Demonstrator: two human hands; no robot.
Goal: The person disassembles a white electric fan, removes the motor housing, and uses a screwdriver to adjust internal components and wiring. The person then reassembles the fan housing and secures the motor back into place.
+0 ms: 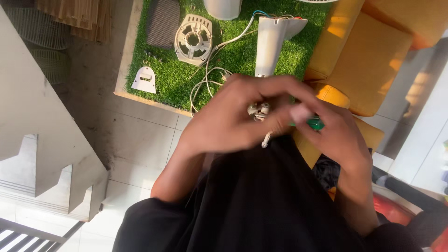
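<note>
Close together over the person's dark-clothed lap, the left hand [228, 121] pinches a small off-white plastic plug piece with metal prongs [259, 112], while the right hand [333, 133] pinches a green-handled tool [315, 123] just beside it. Beyond lies a green artificial-grass mat [177, 79] bearing a round cream plastic fan-motor cover [193, 39], a white tapered fan column [270, 42] and white cable [205, 86].

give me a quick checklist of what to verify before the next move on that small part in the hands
1. Left hand grips the small metal part: ok.
2. Right hand holds the green-handled tool: ok.
3. Tool tip seated on the part: cannot tell, fingers hide it.
4. White cord free of the hands: cannot tell.
5. White motor cover lies apart on the green mat: ok.
</note>
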